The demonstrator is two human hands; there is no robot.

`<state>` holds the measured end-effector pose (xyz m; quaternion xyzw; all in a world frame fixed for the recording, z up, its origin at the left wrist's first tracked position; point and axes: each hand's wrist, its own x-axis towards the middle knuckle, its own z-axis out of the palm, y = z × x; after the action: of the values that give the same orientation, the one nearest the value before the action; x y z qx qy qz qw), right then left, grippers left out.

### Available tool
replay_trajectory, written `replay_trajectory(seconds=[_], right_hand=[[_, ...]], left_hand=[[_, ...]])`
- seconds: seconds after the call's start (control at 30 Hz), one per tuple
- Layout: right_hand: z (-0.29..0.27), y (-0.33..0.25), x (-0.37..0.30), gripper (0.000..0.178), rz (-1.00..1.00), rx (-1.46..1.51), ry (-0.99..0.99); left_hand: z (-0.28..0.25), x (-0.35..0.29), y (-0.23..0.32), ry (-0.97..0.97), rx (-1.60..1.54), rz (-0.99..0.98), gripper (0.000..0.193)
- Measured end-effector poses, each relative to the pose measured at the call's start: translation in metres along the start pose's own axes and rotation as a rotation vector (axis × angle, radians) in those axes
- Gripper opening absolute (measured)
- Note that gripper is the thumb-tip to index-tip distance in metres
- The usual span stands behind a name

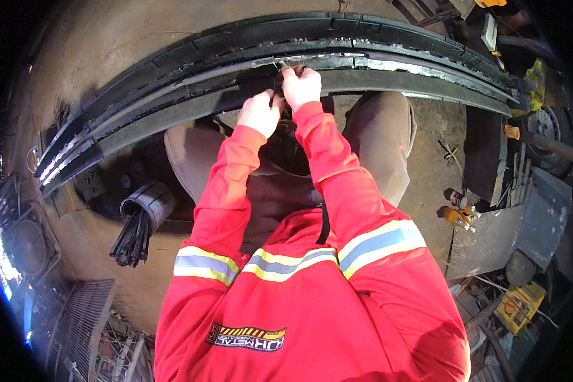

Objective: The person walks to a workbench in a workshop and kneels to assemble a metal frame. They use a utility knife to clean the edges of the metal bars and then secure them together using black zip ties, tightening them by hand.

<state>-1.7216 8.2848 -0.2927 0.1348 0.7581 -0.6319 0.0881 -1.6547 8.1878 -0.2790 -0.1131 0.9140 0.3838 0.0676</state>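
Note:
Across my knees and the area in front of me stretches a long black beam-like piece, with lengthwise channels and ragged, shiny silver patches. My left hand is closed at its near edge, fingers curled in a pinch. Just ahead and to the right, my right hand is also closed, its fingertips down at the middle channel. Something small and dark shows between the two hands, too hidden to name. A thin grey rod or tube runs along the channel, passing by the fingertips.
A tipped round tin full of black strips lies at left. Small bottles lie on the ground at right, near metal sheets and a wheel. A yellow object sits lower right; a metal grate lower left.

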Motion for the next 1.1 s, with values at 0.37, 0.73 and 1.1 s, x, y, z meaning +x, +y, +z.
replay_trajectory(seconds=[0.37, 0.73, 1.1], right_hand=[[-0.020, 0.003, 0.023, 0.028, -0.097, 0.123, -0.224], [0.010, -0.003, 0.000, 0.028, -0.252, -0.052, 0.115], [0.037, 0.000, -0.001, 0.025, -0.056, 0.307, 0.325]], left_hand=[[0.016, -0.005, -0.001, -0.034, 0.142, -0.005, 0.028], [0.030, -0.007, -0.027, -0.015, -0.070, -0.010, 0.030], [0.003, -0.013, -0.021, 0.091, -0.092, 0.016, 0.029]])
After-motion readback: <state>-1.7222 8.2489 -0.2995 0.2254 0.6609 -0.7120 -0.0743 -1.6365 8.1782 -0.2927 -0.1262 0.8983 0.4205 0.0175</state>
